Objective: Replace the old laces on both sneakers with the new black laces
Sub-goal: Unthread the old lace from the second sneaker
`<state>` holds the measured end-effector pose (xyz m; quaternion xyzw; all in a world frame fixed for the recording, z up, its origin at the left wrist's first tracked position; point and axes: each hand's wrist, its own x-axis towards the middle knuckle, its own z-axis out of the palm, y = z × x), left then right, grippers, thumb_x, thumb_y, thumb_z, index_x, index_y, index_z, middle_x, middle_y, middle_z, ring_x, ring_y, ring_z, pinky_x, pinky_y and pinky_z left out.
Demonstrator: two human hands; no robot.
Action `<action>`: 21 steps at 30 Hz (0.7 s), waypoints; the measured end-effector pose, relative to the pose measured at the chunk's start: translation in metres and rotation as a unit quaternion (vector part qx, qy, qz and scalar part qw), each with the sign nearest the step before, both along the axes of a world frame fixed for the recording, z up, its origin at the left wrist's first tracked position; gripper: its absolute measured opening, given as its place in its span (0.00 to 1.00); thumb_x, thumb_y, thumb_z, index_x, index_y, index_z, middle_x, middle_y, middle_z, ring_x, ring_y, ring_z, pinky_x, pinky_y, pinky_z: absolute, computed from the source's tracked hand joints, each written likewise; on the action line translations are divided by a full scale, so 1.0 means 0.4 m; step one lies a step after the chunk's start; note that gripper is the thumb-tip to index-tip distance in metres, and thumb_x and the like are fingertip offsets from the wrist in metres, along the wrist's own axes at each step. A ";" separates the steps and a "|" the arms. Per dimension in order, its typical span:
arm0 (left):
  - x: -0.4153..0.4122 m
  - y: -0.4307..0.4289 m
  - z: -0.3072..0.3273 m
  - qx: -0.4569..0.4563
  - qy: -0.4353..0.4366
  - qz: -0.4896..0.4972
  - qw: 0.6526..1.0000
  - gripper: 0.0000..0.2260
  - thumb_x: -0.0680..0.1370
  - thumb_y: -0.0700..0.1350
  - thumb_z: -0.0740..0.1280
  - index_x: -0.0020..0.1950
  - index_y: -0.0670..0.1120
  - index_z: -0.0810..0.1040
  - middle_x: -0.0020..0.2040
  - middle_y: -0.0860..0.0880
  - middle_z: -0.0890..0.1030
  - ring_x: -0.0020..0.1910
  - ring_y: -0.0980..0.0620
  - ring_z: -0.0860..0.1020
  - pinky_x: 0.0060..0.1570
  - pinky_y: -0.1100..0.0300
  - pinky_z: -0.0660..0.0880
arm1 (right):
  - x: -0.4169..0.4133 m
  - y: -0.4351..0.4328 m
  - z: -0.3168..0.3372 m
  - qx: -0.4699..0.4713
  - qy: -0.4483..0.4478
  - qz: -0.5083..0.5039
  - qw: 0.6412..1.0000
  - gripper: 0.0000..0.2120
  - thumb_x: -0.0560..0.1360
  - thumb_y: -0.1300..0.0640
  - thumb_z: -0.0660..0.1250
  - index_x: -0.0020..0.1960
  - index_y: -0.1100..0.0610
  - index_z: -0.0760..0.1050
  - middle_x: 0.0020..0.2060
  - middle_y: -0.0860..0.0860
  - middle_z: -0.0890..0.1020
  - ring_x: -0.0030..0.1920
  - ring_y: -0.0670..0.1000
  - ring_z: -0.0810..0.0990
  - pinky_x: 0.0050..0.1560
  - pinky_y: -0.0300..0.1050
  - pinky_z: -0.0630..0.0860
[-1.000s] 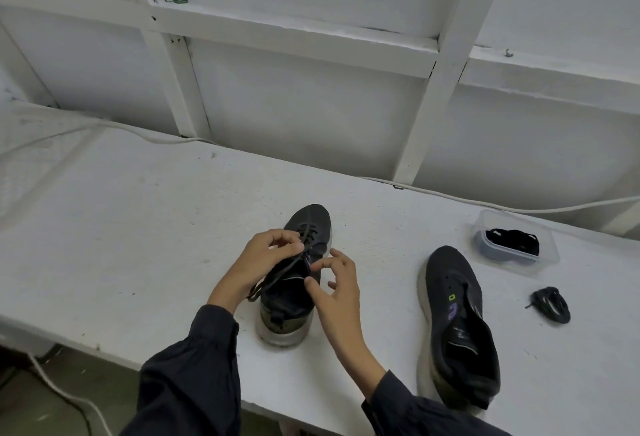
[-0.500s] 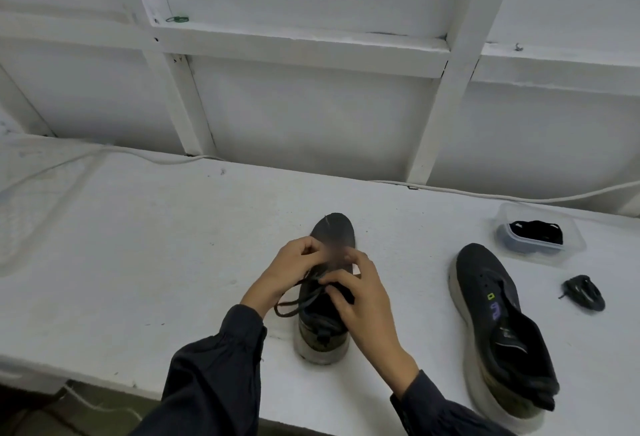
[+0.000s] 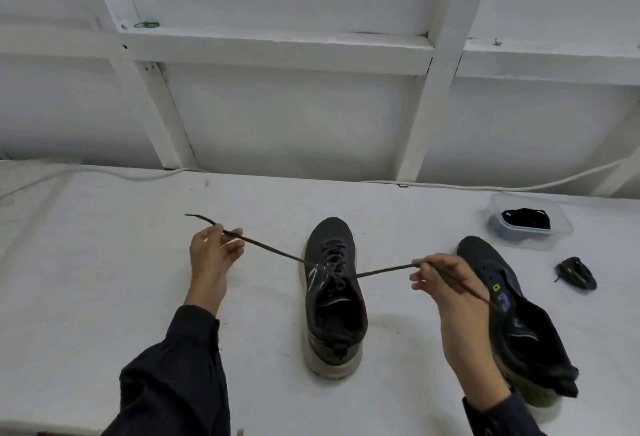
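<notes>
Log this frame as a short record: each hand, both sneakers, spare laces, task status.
left hand: pinches one end of the lace, drawn out leftward
right hand: pinches the other end, drawn out rightward
laced sneaker: upright on the table, toe away from the person, lace untied but threaded
unlaced sneaker: to its right, no lace, tongue open
container: clear plastic, back right, holds black laces
lace bundle: black, on the table near the container
status: one sneaker stripped, the other not yet unthreaded
</notes>
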<state>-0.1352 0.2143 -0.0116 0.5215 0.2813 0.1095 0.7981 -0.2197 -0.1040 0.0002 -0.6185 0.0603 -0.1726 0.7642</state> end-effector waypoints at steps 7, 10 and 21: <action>0.019 0.102 -0.035 -0.051 -0.047 0.103 0.992 0.04 0.83 0.38 0.60 0.57 0.39 0.69 0.50 0.41 0.76 0.46 0.46 0.82 0.52 0.55 0.81 | 0.071 -0.067 0.036 0.206 0.008 -0.190 0.960 0.07 0.79 0.66 0.64 0.47 0.55 0.74 0.36 0.48 0.81 0.35 0.46 0.82 0.46 0.39 0.80; 0.006 0.068 -0.036 0.050 -0.005 -0.019 0.999 0.13 0.80 0.36 0.64 0.64 0.35 0.73 0.59 0.41 0.77 0.57 0.45 0.78 0.64 0.53 0.74 | 0.086 -0.053 0.018 0.176 0.031 -0.083 0.980 0.15 0.73 0.67 0.69 0.58 0.60 0.72 0.48 0.56 0.82 0.47 0.52 0.85 0.53 0.46 0.81; -0.140 -0.194 -0.006 0.397 -0.120 -0.382 0.826 0.12 0.69 0.48 0.76 0.48 0.58 0.78 0.50 0.62 0.79 0.50 0.60 0.77 0.41 0.62 0.75 | 0.038 0.107 -0.010 -0.307 0.149 0.190 0.921 0.14 0.66 0.56 0.79 0.46 0.45 0.78 0.49 0.38 0.79 0.44 0.42 0.80 0.43 0.37 0.79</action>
